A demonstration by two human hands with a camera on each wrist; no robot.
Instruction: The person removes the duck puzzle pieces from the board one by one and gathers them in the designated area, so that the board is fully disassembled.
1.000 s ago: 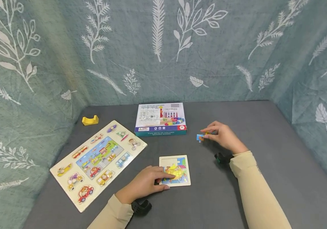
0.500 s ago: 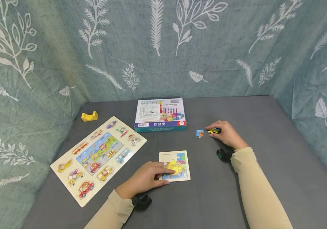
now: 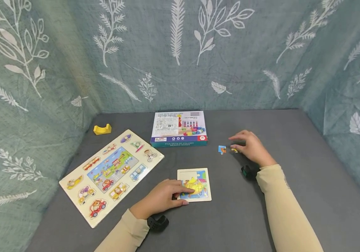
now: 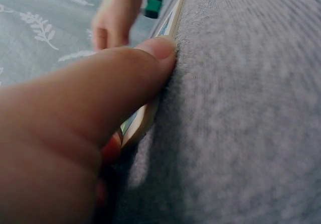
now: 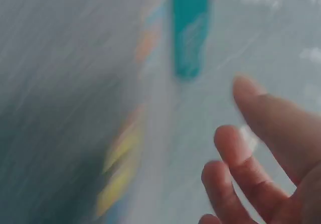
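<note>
My left hand [image 3: 159, 197] holds the lower left corner of a small wooden jigsaw puzzle [image 3: 209, 187]. The index finger stretches over its yellow picture, while the thumb lies along the near edge, as the left wrist view also shows. The tray's upper left part is bare. Right of the puzzle, my right hand [image 3: 251, 148] is spread low over the table, thumb overlapping a small yellow puzzle piece [image 3: 234, 151]. A blue and orange puzzle piece [image 3: 222, 149] lies just left of those fingers. In the blurred right wrist view, the fingers [image 5: 246, 153] are apart and hold nothing.
A large peg puzzle board [image 3: 82, 206] with vehicle pieces lies at an angle on the left. Behind it sits a yellow arched block [image 3: 102, 129]. A flat toy box [image 3: 178, 129] lies at the back middle. Patterned cloth [image 3: 180, 84] walls the table's back and sides.
My right hand has moved right, away from the blue and orange piece to the yellow one, and its fingers have parted. The left hand stays on the jigsaw puzzle.
</note>
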